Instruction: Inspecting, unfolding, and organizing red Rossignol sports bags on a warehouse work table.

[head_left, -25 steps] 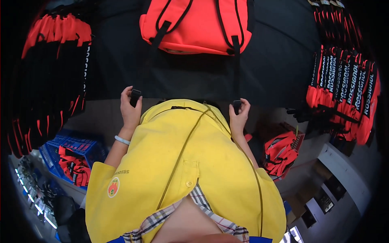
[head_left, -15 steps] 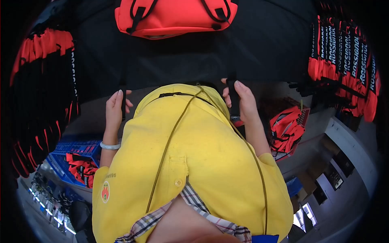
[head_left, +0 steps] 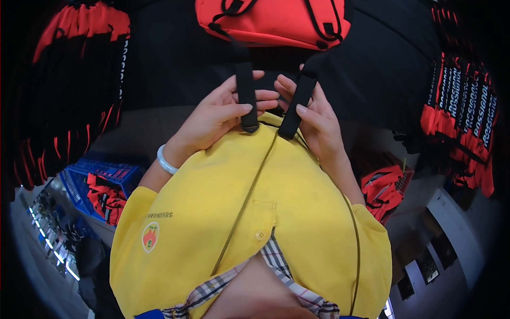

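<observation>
In front of my body I hold two black webbing straps. My left hand (head_left: 215,114) pinches the left strap (head_left: 246,87) between thumb and fingers, and its short end hangs just below. My right hand (head_left: 325,125) grips the right strap (head_left: 292,111), which slants down to the left with its end lying over my yellow top. Beyond both hands, on the dark table surface (head_left: 175,64), lies a red bag (head_left: 271,24) with black loops and straps. Part of it is cut off by the upper edge. The two straps run toward it.
Red and black strap pieces hang or lie stacked at the left (head_left: 74,90). A similar row of pieces (head_left: 462,117) is at the right. Low at the left stands a blue crate (head_left: 122,171) with red pieces; low at the right is a pile of red pieces (head_left: 382,186).
Both hands have come up and inward, bringing the straps close together in front of me. The red bag now appears further right in the view.
</observation>
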Tool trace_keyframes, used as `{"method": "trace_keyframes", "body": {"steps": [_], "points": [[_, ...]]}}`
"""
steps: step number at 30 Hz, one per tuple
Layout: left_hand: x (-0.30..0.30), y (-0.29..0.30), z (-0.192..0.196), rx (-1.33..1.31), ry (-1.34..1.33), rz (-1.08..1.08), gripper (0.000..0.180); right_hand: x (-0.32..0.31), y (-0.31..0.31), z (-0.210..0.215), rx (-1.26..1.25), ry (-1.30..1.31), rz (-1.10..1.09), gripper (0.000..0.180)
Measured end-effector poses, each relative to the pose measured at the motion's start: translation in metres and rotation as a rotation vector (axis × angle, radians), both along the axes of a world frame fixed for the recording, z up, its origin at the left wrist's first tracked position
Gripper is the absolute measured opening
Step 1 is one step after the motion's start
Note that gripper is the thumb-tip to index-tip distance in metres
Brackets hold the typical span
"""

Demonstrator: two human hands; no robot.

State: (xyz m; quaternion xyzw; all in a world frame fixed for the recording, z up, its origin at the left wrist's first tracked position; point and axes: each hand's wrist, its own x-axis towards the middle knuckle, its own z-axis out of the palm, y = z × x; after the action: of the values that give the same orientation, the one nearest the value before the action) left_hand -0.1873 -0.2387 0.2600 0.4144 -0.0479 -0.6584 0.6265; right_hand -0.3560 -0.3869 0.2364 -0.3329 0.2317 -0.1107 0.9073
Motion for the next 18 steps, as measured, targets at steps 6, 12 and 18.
{"method": "trace_keyframes", "body": {"steps": [6, 12, 18], "points": [[-0.002, -0.002, -0.001, -0.026, -0.001, -0.024, 0.057, 0.012, 0.006, 0.001, -0.12, -0.041, 0.057, 0.065], [-0.006, 0.001, -0.01, 0.016, -0.037, 0.018, 0.051, 0.027, 0.008, -0.007, -0.187, -0.051, 0.05, 0.067], [-0.006, -0.009, -0.012, 0.128, -0.102, -0.056, 0.045, 0.03, 0.013, -0.026, -0.383, 0.069, 0.084, 0.061]]}}
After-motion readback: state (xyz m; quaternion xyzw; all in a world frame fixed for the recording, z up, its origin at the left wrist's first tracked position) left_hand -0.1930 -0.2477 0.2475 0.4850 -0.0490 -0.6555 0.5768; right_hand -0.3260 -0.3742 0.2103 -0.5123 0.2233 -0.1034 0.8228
